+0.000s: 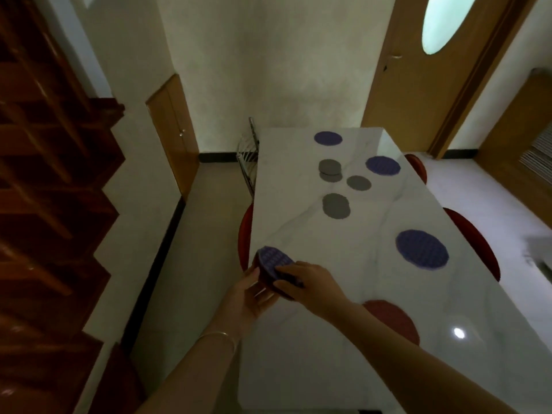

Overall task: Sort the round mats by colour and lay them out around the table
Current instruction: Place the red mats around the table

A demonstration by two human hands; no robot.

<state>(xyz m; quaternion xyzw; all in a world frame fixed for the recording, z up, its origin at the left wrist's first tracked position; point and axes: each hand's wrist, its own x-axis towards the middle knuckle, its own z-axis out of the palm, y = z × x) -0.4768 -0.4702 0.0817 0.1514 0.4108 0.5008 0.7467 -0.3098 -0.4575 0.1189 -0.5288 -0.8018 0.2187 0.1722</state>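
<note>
A white marble table [343, 369] runs away from me. Both hands grip a small stack of round mats [273, 262] at its left edge, purple on top and dark red beneath. My left hand [249, 297] supports the stack from below; my right hand [310, 283] pinches its near side. Three purple mats lie flat: one near right [422, 248], one far right [383, 165], one at the far end [328, 138]. Grey mats sit mid-table: a small pile [330, 170], a single [358, 183] and a pair [336, 205]. A dark red mat [394, 319] lies partly under my right forearm.
Red chairs stand along the table: one on the left [245, 234], two on the right [475, 237] [416, 167]. A metal rack [248, 156] stands at the far left corner. Wooden stairs [44, 204] rise on the left; a wooden door [424, 70] is behind.
</note>
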